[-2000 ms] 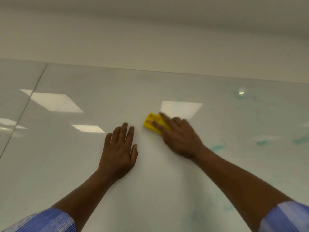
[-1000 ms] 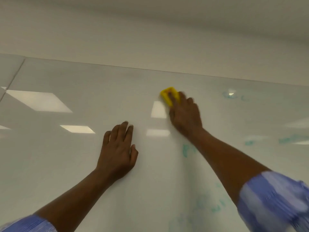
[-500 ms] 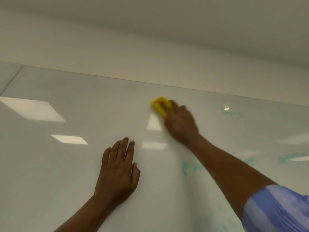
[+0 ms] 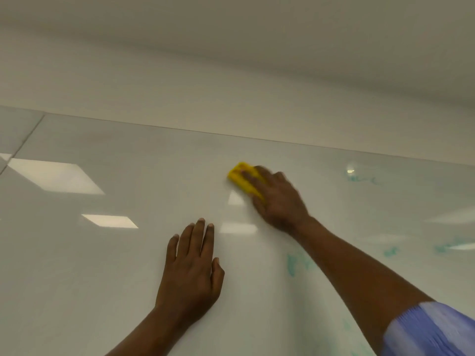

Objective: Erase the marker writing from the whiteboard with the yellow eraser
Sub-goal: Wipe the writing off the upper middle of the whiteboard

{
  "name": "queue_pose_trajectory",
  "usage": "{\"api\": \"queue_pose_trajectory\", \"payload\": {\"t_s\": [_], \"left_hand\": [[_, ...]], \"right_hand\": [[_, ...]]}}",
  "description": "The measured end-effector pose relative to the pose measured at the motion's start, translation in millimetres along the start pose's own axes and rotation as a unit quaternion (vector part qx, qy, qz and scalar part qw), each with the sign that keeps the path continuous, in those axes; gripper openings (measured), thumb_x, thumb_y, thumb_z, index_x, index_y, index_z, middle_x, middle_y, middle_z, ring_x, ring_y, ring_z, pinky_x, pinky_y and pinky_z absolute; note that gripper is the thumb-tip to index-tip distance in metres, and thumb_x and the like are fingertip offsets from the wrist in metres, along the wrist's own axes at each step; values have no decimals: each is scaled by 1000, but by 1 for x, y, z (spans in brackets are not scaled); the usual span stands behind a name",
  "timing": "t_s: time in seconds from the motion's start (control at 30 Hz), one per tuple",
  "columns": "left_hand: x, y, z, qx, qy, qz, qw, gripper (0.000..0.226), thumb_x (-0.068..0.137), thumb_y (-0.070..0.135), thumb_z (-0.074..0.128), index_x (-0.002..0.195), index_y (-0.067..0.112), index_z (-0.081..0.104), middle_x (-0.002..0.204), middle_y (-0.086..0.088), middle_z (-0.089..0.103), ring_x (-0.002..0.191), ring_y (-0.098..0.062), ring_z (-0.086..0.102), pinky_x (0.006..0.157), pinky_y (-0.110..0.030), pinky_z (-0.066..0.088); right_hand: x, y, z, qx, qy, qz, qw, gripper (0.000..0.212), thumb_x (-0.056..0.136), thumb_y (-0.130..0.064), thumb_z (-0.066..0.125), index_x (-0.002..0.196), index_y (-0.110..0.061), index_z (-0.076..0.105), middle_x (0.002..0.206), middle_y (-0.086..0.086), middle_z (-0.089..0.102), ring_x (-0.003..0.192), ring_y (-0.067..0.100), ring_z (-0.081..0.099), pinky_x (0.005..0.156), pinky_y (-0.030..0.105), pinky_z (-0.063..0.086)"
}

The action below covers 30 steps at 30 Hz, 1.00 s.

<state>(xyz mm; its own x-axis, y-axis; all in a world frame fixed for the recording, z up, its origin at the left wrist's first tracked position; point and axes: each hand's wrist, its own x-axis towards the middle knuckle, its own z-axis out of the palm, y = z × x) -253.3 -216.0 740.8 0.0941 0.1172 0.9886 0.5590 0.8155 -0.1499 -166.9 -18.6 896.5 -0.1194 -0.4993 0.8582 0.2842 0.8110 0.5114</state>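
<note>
Swept farther up, right hand (image 4: 280, 201) apparently grips yellow eraser (image 4: 240, 177) mid-wipe, left hand (image 4: 190, 273) flat on whiteboard (image 4: 102, 278); green marks (image 4: 291, 264) rightward next.

The whiteboard (image 4: 102, 278) has a smooth, highly glossy face, mirror-like enough to throw back sharp bright reflections (image 4: 55, 176) of ceiling light panels. A thin dark seam (image 4: 28, 137) divides one glossy panel from the next. The teal marker writing (image 4: 291, 264) sits on the gloss as thin, dull, smeared film. The wall (image 4: 180, 86) above the board looks matt and even, like painted plaster, with no shine. The yellow eraser (image 4: 240, 177) looks matt and unreflective; motion blur hides its texture. The sleeve (image 4: 431, 330) is soft cloth, blue and white, finely ribbed or pleated, without sheen.
</note>
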Motion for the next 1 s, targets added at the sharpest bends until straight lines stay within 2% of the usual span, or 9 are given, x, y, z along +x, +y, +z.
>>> {"api": "queue_pose_trajectory", "payload": {"t_s": [0.1,0.27,0.4,0.47,0.6,0.77,0.83,0.93,1.0], "left_hand": [[0,0,2,-3,1,0,1000,64,91,32,38,143,1,55,151,-21,51,134,-40,54,109,-59,45],[-1,0,3,-20,11,2,1000,61,90,28,38,141,0,57,149,-22,52,134,-41,54,107,-60,45],[-3,-1,5,-18,6,8,1000,61,90,25,36,142,0,56,150,-23,50,134,-42,52,108,-59,44],[-1,0,4,-16,-3,1,1000,61,90,24,35,143,0,55,150,-23,50,135,-43,51,108,-60,43],[0,2,1,-17,-10,-1,1000,61,92,25,33,144,-1,53,151,-24,48,135,-44,48,110,-62,40],[1,1,1,-17,-1,5,1000,60,92,24,35,142,-2,55,149,-25,49,132,-46,50,108,-60,40],[1,1,0,-19,-7,4,1000,61,92,25,34,143,-2,54,150,-25,48,133,-46,49,108,-61,39],[0,2,-1,-18,-21,-1,1000,61,92,25,34,143,-3,52,151,-26,47,135,-46,47,110,-62,37],[1,6,-2,-17,-32,-12,999,62,92,25,33,144,-3,52,151,-27,46,135,-47,46,111,-63,36]], "right_hand": [[-10,-3,-4,20,47,281,958,62,98,-35,44,156,-30,24,154,10,34,109,38,48,88,41,43],[-91,-98,2,69,43,68,994,63,97,-35,40,157,-28,23,158,13,32,92,35,49,75,39,46],[-167,-90,-5,68,15,-23,997,58,100,-35,43,156,-28,27,158,15,33,89,34,52,78,40,49],[-177,-55,-16,41,23,15,999,58,98,-31,46,153,-26,33,154,16,39,90,38,57,79,41,52],[-176,-46,-24,37,52,289,955,65,91,-22,60,152,-20,36,148,22,44,92,42,57,76,42,53],[-218,-98,-12,61,-10,-43,997,57,100,-31,42,155,-27,29,154,18,39,85,34,55,74,38,51],[-217,-64,-19,48,-2,-47,998,55,99,-30,43,154,-26,33,151,18,44,88,36,60,78,40,53],[-202,-9,-30,11,48,220,974,57,94,-26,47,150,-14,42,147,23,46,94,44,60,80,45,54],[-189,3,-28,2,40,443,896,60,98,-28,48,154,-16,32,149,20,38,106,43,51,85,47,50]]}}
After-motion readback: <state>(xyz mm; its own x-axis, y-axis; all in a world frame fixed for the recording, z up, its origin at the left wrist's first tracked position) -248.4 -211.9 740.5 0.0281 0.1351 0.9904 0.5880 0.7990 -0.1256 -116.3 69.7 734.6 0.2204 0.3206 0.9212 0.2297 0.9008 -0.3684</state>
